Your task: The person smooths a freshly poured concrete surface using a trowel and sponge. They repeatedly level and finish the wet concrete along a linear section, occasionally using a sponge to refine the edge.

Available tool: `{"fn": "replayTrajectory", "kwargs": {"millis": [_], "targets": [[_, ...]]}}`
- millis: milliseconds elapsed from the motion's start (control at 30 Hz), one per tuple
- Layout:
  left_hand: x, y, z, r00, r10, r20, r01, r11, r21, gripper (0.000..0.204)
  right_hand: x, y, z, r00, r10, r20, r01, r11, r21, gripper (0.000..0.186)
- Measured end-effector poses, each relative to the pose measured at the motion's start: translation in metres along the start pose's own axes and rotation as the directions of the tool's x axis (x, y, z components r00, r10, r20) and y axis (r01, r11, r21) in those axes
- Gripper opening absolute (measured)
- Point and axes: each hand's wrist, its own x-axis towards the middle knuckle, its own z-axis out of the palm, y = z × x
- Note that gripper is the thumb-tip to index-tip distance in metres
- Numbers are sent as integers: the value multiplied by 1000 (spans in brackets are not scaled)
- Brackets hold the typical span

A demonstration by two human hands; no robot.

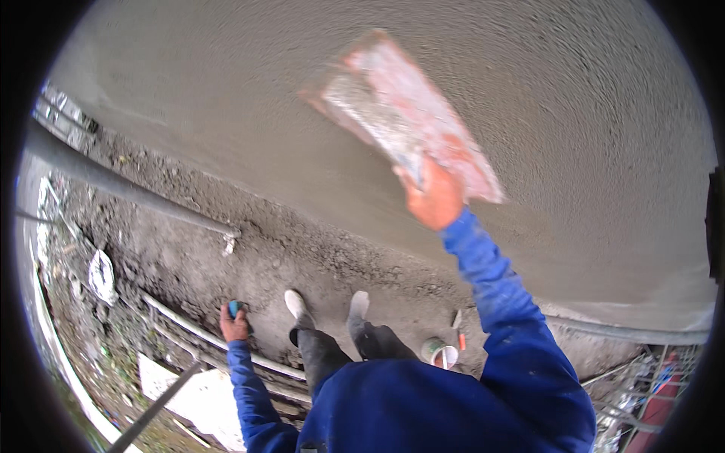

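My right hand [433, 193] grips the handle of a long, flat plastering float [404, 98], pink and smeared with grey, which lies against or just over the wet grey cement surface [589, 113]; motion blurs it slightly. The surface looks smoother along its lower part and rougher at upper right. My left hand [233, 325], low at the left, is closed around a small blue-green object [236, 309], possibly a sponge. Both my forearms are in blue sleeves, and my legs and pale boots show below.
A small bucket [444, 356] and a tool [457, 319] rest on the dirt ground [189, 249] near my boots. Metal scaffold poles [136, 186] cross at left and below. A white board [204, 400] lies lower left; metal framing [649, 400] stands lower right.
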Motion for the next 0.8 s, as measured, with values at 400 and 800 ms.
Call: {"fn": "replayTrajectory", "kwargs": {"millis": [400,800], "targets": [[-99,-34,-225,966,-195,-167,232,942,242,36,-111,109,-74,892,152,426,3,940,-342,47],[70,102,-67,998,12,60,-23,981,192,37,-19,15,82,841,81,534,-31,994,-103,30]]}}
